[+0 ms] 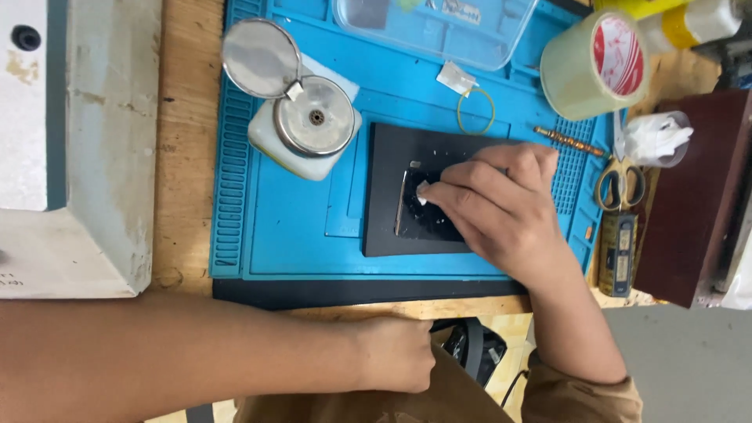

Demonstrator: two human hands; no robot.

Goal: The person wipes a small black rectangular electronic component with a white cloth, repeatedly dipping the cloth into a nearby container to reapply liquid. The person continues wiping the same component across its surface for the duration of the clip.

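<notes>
My right hand (493,200) rests on a black slab (388,176) lying on the blue work mat (290,227). Its fingertips pinch a small white wad (422,190) and press it onto a dark flat part with a metal edge (407,205) on the slab. My left hand (395,352) is a closed fist at the near edge of the wooden table, below the mat, with nothing visible in it. My left forearm lies across the bottom of the view.
A white pump bottle with an open metal lid (301,125) stands left of the slab. A clear plastic box (439,27), a rubber band (476,110), a tape roll (595,63), scissors (621,184) and a dark red box (693,196) lie behind and to the right. A grey block (78,149) stands at left.
</notes>
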